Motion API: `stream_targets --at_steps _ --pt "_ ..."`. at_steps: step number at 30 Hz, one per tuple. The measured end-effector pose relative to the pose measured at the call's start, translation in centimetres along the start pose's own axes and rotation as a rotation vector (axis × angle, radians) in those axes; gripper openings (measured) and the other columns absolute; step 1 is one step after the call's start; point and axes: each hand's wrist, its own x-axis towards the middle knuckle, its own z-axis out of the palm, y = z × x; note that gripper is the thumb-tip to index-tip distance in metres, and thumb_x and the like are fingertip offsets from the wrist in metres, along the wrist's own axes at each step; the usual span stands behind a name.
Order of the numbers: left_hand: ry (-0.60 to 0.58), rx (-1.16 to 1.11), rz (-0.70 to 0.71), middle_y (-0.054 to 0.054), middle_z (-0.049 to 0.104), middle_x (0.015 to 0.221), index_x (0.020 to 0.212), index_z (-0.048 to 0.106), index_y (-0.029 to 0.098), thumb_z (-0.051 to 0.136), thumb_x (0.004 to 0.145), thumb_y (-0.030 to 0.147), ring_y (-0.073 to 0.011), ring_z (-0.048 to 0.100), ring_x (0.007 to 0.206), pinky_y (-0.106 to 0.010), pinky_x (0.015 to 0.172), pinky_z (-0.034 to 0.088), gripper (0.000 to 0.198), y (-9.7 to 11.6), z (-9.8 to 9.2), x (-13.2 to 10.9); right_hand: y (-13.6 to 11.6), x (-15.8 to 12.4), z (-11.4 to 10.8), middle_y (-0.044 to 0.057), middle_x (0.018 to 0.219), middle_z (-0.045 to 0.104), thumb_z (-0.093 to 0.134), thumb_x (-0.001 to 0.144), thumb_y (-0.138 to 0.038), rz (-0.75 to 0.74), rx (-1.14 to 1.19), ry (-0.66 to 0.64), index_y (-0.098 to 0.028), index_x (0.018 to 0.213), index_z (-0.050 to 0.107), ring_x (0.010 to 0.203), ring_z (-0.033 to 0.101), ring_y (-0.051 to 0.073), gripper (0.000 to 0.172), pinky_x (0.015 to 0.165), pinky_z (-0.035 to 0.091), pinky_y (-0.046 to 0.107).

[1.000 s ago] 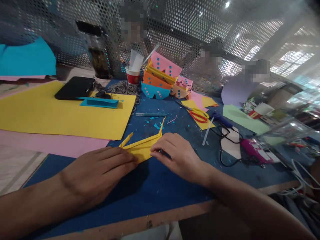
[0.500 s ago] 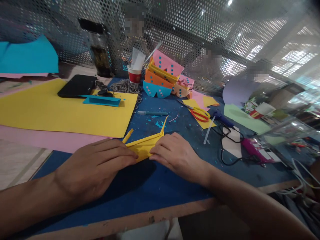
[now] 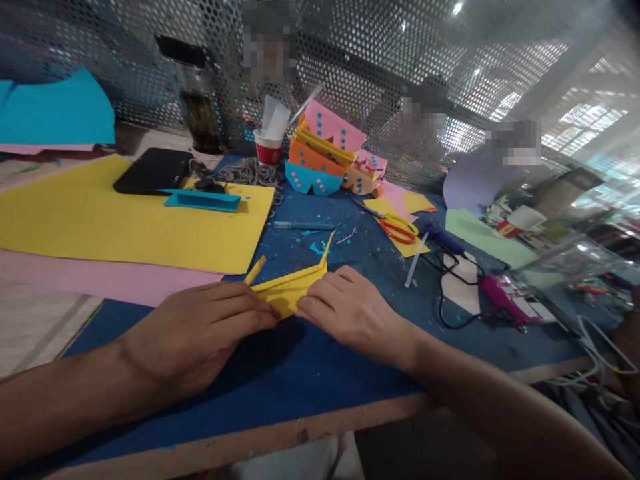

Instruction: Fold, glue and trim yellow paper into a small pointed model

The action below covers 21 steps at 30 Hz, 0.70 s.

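Between my hands, low over the blue table mat [image 3: 320, 363], is a folded piece of yellow paper [image 3: 287, 293]. Two narrow folded strips stick up from it, one at each end. My left hand [image 3: 200, 327] grips its left part, fingers closed together along the edge. At the right end my right hand [image 3: 350, 310] pinches the paper, with the fingertips curled on its lower edge. Both thumbs are hidden. Just beyond the paper lie a blue pen [image 3: 303, 226] and small blue paper scraps [image 3: 319, 247].
Yellow sheets [image 3: 200, 243] cover the left, bearing a black tablet-like device [image 3: 153, 171] and folded blue paper [image 3: 203, 201]. Behind stand a bottle [image 3: 200, 113], a red-and-white cup [image 3: 269, 150] and decorated paper masks [image 3: 315, 177]. Scissors [image 3: 400, 227], a glue gun [image 3: 443, 237] and its cord lie right.
Both hands keep their hold on the yellow paper. My right fingers curl slightly more, and the paper's lower edge sits a little higher.
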Motion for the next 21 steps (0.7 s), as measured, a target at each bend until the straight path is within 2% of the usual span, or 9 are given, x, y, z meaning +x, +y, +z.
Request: stream_targets --at_steps 5,12,16,21 --pt "0.000 -0.037 -0.056 -0.001 0.089 0.113 0.125 0.074 0.027 0.046 0.105 0.001 -0.0179 0.083 0.100 -0.030 0.090 0.065 0.043 0.2 -0.1 0.1 -0.4 0.4 -0.5 0.003 0.091 0.074 0.059 0.117 -0.012 -0.031 -0.053 -0.051 -0.020 0.100 0.074 0.083 0.063 0.021 0.024 0.079 0.043 0.039" --pt "0.020 -0.020 -0.051 -0.002 0.089 0.112 0.122 0.074 0.027 0.045 0.105 0.002 -0.0180 0.083 0.099 -0.030 0.088 0.065 0.042 0.2 0.2 0.0 -1.1 0.5 -0.9 0.004 0.086 0.070 0.052 0.116 -0.009 -0.062 -0.094 -0.041 -0.019 0.097 0.073 0.078 0.059 0.022 0.030 0.071 0.041 0.040" --pt "0.033 -0.038 -0.058 -0.002 0.089 0.110 0.122 0.075 0.028 0.045 0.105 0.004 -0.0190 0.083 0.098 -0.030 0.088 0.064 0.042 0.2 0.1 0.0 -1.0 0.4 -0.6 0.003 0.086 0.071 0.056 0.116 -0.010 -0.019 -0.090 -0.026 -0.020 0.097 0.072 0.078 0.059 0.021 0.026 0.073 0.041 0.040" --pt "-0.033 -0.013 -0.011 -0.003 0.089 0.111 0.120 0.077 0.024 0.050 0.104 0.003 -0.0190 0.083 0.098 -0.030 0.085 0.065 0.038 0.4 -0.7 0.7 -1.0 0.4 0.2 0.002 0.085 0.071 0.060 0.116 -0.017 0.070 -0.051 0.054 -0.020 0.094 0.070 0.079 0.061 0.020 0.025 0.074 0.039 0.040"
